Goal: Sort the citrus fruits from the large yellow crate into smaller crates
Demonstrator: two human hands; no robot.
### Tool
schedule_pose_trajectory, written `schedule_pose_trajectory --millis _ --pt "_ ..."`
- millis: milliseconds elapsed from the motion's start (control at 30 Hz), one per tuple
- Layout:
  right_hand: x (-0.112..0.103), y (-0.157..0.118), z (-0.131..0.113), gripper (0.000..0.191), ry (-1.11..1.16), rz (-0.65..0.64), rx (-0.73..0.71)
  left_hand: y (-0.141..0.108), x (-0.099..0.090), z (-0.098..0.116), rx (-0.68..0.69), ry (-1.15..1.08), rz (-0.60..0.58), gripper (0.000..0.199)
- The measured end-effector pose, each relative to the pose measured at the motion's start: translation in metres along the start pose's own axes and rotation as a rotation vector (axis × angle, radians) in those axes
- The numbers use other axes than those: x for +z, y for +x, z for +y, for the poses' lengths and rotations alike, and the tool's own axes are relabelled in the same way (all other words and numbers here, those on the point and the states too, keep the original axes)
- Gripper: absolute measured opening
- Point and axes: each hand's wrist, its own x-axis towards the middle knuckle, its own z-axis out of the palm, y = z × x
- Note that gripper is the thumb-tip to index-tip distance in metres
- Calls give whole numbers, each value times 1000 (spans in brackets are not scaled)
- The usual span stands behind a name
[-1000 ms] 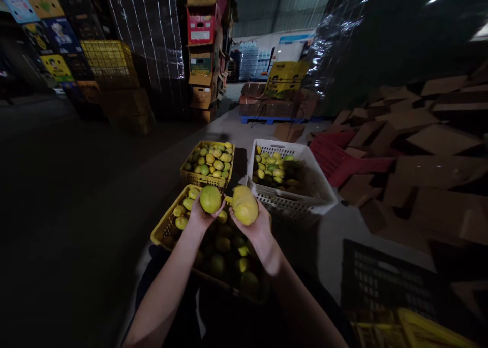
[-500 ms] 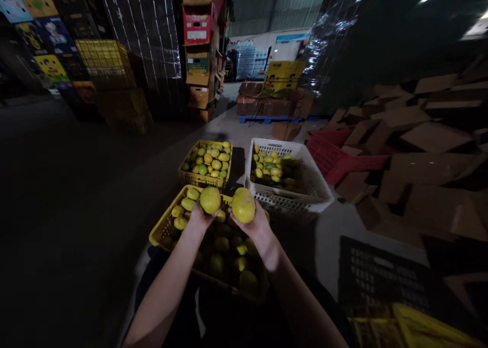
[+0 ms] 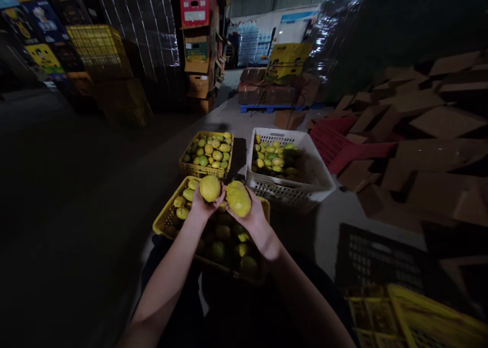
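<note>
My left hand [image 3: 203,207] is closed round a roundish yellow lemon [image 3: 210,188], holding it from below. In my right hand [image 3: 255,218] rests a longer, bumpy yellow lemon [image 3: 239,198], tilted with its narrower end up and to the left. The two hands are close together, fingertips almost meeting. Both are above the near yellow crate [image 3: 266,207], where more lemons [image 3: 223,232] lie, many in shadow and partly hidden by my forearms.
Beyond stand a second yellow crate [image 3: 185,166] of yellow and green lemons and a white crate [image 3: 318,178] partly filled with them. A red crate [image 3: 335,147] and flattened cartons [image 3: 438,160] lie right. Another yellow crate [image 3: 396,312] is at lower right.
Both lemons have been turned in my hands, the right one now slanting up-left. My hands have come slightly closer together. The view has tipped a little downward.
</note>
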Motion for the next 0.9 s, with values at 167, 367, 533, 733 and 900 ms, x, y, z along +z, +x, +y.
schedule_pose_trajectory --millis 167,367,533,733,900 --pt "-6 7 -1 15 -24 -24 -45 1 -2 2 35 33 28 40" --pt "-1 -4 -7 11 50 -9 -33 -10 4 7 33 135 21 41" --pt "-1 -7 -11 16 143 80 -25 -11 5 5 -43 113 -22 50" --pt "-8 -8 -13 15 27 107 -43 -2 4 -9 -37 17 -7 36" --pt "-14 -3 -14 5 40 119 -174 1 9 -17 80 -9 98 11"
